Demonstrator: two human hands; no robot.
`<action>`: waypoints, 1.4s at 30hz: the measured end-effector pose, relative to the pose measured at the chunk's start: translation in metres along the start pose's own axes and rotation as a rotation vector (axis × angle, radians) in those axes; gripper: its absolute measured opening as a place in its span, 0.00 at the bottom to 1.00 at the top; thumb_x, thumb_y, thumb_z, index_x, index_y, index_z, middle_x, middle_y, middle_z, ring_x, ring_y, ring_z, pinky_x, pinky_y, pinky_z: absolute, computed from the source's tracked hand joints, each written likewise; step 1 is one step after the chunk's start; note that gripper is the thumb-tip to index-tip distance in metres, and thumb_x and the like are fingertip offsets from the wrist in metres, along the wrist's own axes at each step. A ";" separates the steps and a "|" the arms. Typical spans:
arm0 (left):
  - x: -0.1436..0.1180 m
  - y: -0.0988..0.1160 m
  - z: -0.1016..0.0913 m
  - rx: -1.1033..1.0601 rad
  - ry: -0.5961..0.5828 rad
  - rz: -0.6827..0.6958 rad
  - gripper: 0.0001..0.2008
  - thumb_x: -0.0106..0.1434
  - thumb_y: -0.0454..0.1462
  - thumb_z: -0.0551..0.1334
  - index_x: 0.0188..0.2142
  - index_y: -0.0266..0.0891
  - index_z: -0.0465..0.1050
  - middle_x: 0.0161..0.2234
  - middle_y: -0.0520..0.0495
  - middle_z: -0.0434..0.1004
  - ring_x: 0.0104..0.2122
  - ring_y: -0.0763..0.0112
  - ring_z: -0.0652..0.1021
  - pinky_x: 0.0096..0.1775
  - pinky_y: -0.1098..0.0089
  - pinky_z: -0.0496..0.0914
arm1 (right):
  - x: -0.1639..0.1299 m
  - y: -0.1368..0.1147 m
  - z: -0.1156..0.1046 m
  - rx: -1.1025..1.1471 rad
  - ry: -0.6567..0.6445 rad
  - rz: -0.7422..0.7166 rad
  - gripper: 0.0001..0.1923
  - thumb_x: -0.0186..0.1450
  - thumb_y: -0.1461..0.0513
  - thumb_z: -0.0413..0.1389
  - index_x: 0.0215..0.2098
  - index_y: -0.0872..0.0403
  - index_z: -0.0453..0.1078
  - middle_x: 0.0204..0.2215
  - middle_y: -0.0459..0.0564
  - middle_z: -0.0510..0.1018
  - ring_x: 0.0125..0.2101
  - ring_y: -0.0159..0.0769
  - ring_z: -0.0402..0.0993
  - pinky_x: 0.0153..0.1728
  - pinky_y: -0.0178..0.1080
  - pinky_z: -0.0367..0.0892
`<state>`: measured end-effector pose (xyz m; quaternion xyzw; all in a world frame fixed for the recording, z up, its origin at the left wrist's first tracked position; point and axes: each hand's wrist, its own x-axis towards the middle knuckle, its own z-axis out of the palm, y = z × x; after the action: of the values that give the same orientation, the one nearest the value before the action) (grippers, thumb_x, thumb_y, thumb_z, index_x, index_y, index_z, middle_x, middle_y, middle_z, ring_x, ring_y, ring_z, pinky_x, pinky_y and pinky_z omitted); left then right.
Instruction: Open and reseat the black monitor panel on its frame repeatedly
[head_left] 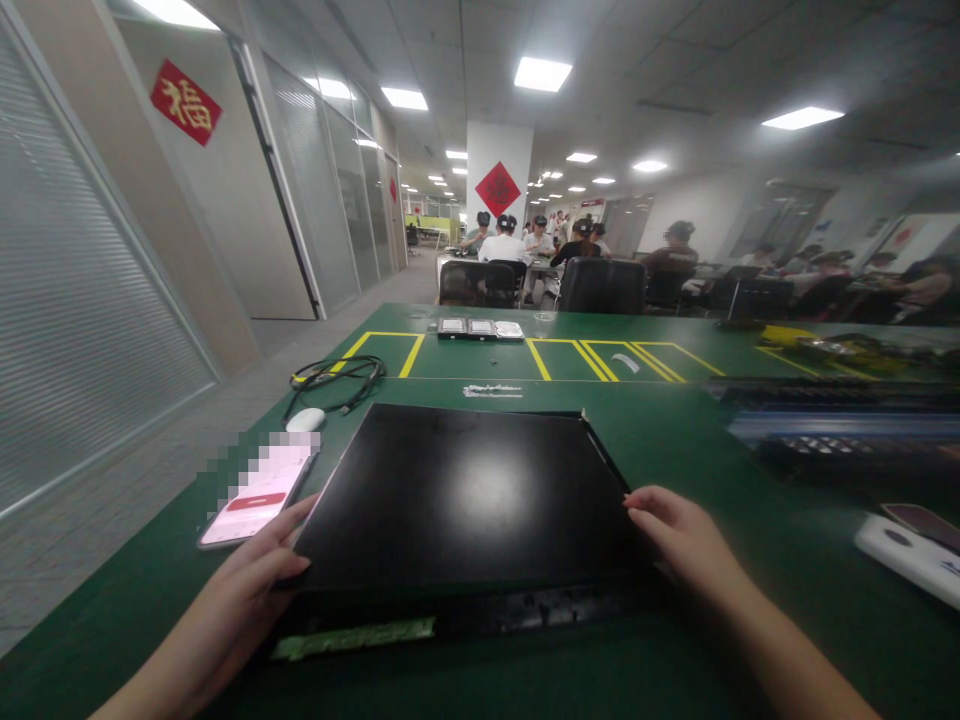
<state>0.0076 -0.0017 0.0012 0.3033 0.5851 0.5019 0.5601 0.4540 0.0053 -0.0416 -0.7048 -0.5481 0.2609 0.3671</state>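
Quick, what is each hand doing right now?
Left hand: open, fingers on the black panel's left edge.
Right hand: open, fingers on its right edge.

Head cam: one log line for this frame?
left hand: on black panel left edge | right hand: right edge | phone: beside, lit

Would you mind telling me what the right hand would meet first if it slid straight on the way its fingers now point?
The right hand rests at the right edge of the black panel, fingers pointing left across it. Going straight on, it would probably just cross the panel's bare top, then reach the left hand or the phone; depth is unclear.
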 end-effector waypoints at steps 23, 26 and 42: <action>0.004 -0.003 -0.003 0.002 -0.051 -0.041 0.40 0.49 0.40 0.73 0.63 0.49 0.68 0.52 0.44 0.83 0.47 0.50 0.83 0.43 0.63 0.78 | -0.003 -0.006 -0.001 -0.067 0.000 -0.024 0.11 0.59 0.53 0.55 0.33 0.49 0.77 0.33 0.47 0.84 0.35 0.43 0.78 0.38 0.44 0.70; 0.001 0.000 0.000 0.012 -0.050 -0.032 0.38 0.51 0.40 0.72 0.62 0.49 0.68 0.54 0.44 0.82 0.48 0.51 0.82 0.42 0.63 0.78 | -0.004 -0.009 -0.002 -0.086 0.009 -0.020 0.11 0.59 0.54 0.55 0.32 0.48 0.77 0.32 0.47 0.84 0.35 0.43 0.78 0.37 0.44 0.71; -0.004 0.002 0.004 -0.010 0.010 -0.020 0.33 0.50 0.37 0.71 0.57 0.52 0.73 0.47 0.47 0.86 0.47 0.50 0.83 0.42 0.62 0.79 | -0.005 -0.008 -0.003 -0.099 -0.006 -0.025 0.12 0.60 0.52 0.55 0.32 0.48 0.77 0.34 0.46 0.84 0.33 0.42 0.78 0.33 0.41 0.70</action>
<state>0.0118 -0.0035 0.0052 0.2921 0.5884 0.5005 0.5639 0.4507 0.0012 -0.0339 -0.7142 -0.5704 0.2310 0.3335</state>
